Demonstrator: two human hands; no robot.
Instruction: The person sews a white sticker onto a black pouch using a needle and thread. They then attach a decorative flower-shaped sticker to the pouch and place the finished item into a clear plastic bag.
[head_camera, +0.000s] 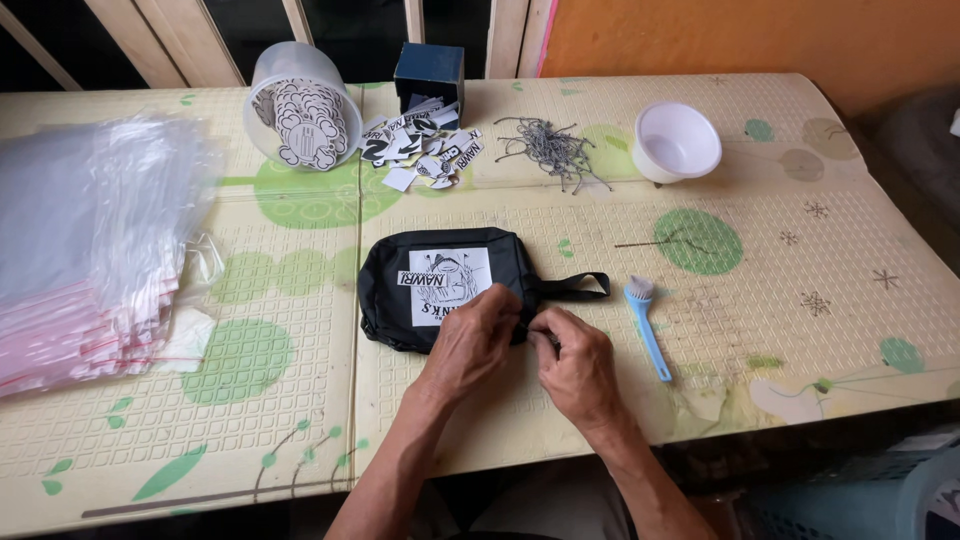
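Note:
A small black zip pouch (395, 290) with a white printed label on its top lies flat on the patterned table mat (760, 300), its black strap loop (575, 287) pointing right. My left hand (470, 340) rests on the pouch's near right corner, fingers bent over the edge. My right hand (578, 365) meets it there, fingertips pinched at the pouch's right end near the strap; what they pinch is hidden.
A light blue brush (645, 320) lies right of the pouch. At the back stand a white bowl (677, 141), a heap of thin metal pins (548, 148), loose printed tags (425, 150), a dark blue box (429, 73) and a tipped clear tub (300, 105). Clear plastic bags (85, 240) are stacked at left.

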